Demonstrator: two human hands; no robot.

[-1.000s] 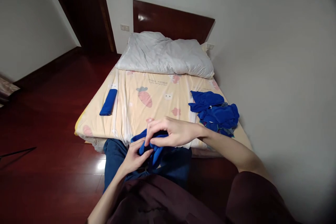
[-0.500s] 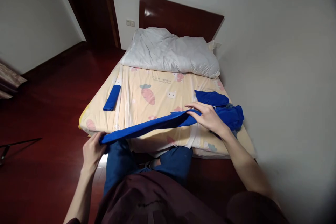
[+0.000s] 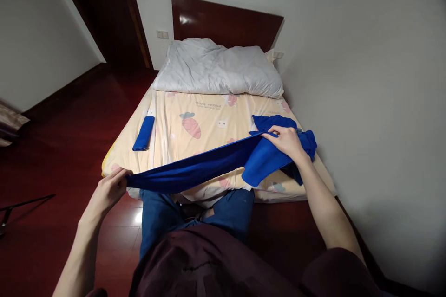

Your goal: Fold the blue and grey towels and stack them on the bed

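Note:
A long blue towel (image 3: 195, 165) is stretched slantwise over the near edge of the bed, its top edge pulled straight. My left hand (image 3: 110, 189) is closed round its left end, low on the left. At the right, my right hand (image 3: 285, 140) pinches the top edge between thumb and fingers, and a flap of the cloth hangs down below it. Behind and beside this hand lies a crumpled heap of blue cloth (image 3: 308, 143), partly hidden by the hand. A folded blue towel (image 3: 143, 133) lies flat at the bed's left side.
The bed (image 3: 205, 141) has a pale yellow sheet with carrot prints. A bunched light-grey quilt (image 3: 219, 68) lies against the dark wooden headboard (image 3: 226, 21). A white wall (image 3: 376, 102) stands close on the right. A thin black stand leg (image 3: 28, 202) is on the red floor at left.
Both hands have drawn apart, the left moving outward, and the towel is now spread wider and tauter. Its right part now hangs as a flap under my right hand. The view has shifted slightly.

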